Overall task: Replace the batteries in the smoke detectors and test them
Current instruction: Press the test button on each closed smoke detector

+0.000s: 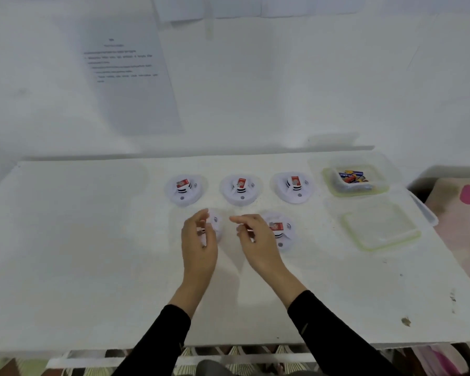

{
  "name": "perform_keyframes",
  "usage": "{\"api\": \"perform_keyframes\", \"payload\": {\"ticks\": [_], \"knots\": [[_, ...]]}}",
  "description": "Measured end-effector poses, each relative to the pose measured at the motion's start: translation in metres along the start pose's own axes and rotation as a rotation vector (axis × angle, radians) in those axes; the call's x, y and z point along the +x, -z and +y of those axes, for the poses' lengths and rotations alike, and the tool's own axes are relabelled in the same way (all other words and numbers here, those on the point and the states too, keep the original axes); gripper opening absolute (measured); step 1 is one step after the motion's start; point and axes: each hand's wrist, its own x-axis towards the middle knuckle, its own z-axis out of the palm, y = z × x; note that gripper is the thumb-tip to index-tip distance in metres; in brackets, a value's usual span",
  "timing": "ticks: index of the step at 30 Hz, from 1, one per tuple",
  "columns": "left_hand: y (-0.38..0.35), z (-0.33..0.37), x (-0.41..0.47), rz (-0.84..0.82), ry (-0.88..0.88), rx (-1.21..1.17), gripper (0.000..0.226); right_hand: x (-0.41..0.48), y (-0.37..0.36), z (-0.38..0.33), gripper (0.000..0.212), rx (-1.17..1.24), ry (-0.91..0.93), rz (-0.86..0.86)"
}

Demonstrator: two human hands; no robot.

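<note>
Head view: five round white plastic smoke detectors (240, 192) sit on the white table (92, 240), four of them showing a red battery (241, 183). The left hand (198, 237) curls against the front-left detector (217, 226) and the right hand (253, 237) hovers just beside it; blur hides whether either grips anything. This looks like a battery swap; next comes a fresh cell from the clear plastic tub (329, 183).

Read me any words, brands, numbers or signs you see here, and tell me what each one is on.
Nothing reads clearly enough to quote.
Paper sheet: several printed lines, too blurred.
Red labels on the smoke detectors: print too small.
Sound-wave sign on the front right smoke detector: curved lines, no words.
Batteries in the plastic container: lettering on a blue wrapper, blurred.
</note>
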Motion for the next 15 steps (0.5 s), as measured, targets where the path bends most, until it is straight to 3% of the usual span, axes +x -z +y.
{"api": "perform_keyframes", "payload": {"ticks": [3,6,8,11,15], "knots": [[0.024,-0.021,0.016,0.014,0.123,0.112,0.039,0.013,-0.027,-0.003,0.030,-0.038,-0.165,-0.061],[0.037,-0.038,0.030,-0.114,0.332,0.326,0.055,0.022,-0.041,-0.002,0.043,-0.121,-0.349,-0.185],[0.041,-0.044,0.035,-0.218,0.383,0.475,0.058,0.023,-0.049,0.002,0.037,-0.134,-0.380,-0.227],[0.045,-0.052,0.031,-0.287,0.285,0.498,0.048,0.019,-0.058,0.010,0.030,-0.139,-0.368,-0.175],[0.057,-0.058,0.022,-0.287,0.102,0.190,0.045,0.001,-0.059,0.012,0.035,0.079,-0.309,-0.082]]}}
